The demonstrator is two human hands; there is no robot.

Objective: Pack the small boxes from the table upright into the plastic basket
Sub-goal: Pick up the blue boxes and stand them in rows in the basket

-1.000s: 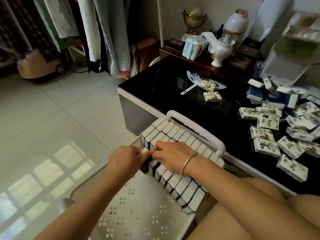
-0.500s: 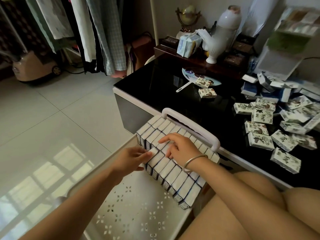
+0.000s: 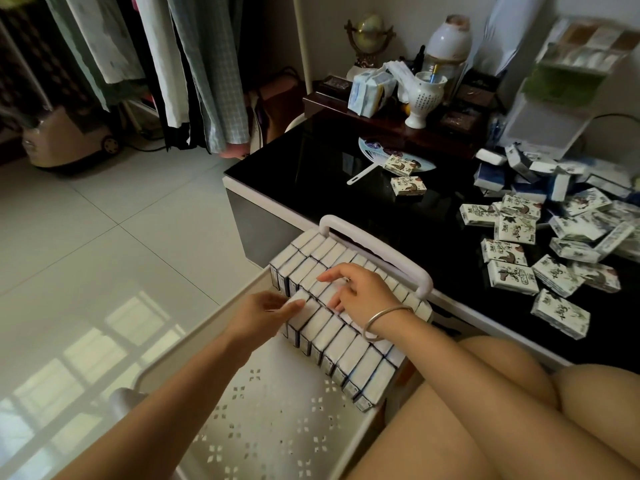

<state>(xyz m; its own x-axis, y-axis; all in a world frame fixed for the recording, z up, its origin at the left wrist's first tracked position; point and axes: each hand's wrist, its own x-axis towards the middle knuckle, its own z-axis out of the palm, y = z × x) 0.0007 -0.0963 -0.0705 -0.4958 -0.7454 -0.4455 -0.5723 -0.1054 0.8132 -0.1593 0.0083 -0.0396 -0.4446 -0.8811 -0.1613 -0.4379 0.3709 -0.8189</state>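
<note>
A white plastic basket (image 3: 277, 424) sits on the floor against the black table (image 3: 346, 174). Two rows of small white boxes (image 3: 356, 362) stand upright along its right side. My left hand (image 3: 259, 315) touches the end box of the near row (image 3: 299, 303) with straight fingertips. My right hand (image 3: 360, 294), a silver bangle on its wrist, lies flat on the box tops with fingers spread. Several loose printed boxes (image 3: 512, 277) lie scattered on the table's right part.
The basket's white handle (image 3: 377, 251) arches just behind the packed rows. A hand fan (image 3: 377, 155), two separate boxes (image 3: 408, 186), a white vase (image 3: 424, 98) and clutter occupy the table's back. Clothes hang at the upper left over the tiled floor. My knees are at lower right.
Both hands have let go of the box they were pushing in. The fingers have straightened out and now press on the tops of the rows.
</note>
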